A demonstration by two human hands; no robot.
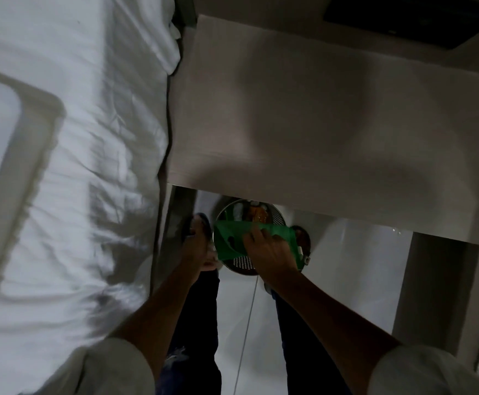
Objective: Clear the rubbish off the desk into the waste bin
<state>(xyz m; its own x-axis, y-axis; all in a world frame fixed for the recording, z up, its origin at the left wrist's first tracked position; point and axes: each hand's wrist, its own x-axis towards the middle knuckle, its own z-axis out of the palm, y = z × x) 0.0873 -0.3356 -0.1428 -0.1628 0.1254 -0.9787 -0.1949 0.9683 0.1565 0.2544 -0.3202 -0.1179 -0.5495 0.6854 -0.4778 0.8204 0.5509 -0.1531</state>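
A round perforated metal waste bin (244,265) stands on the floor, half under the desk's near edge. Orange and white rubbish (258,215) lies inside it. A green wrapper (229,238) is spread over the bin's mouth. My right hand (266,249) is closed on the green wrapper from above. My left hand (197,249) grips the bin's left rim. The pale wooden desk (318,124) fills the upper right of the view.
A bed with rumpled white sheets (61,166) runs along the left, tight against the desk. A dark flat object (420,18) lies at the desk's far right corner. My legs and feet stand beside the bin, and a thin cable (246,323) hangs between them.
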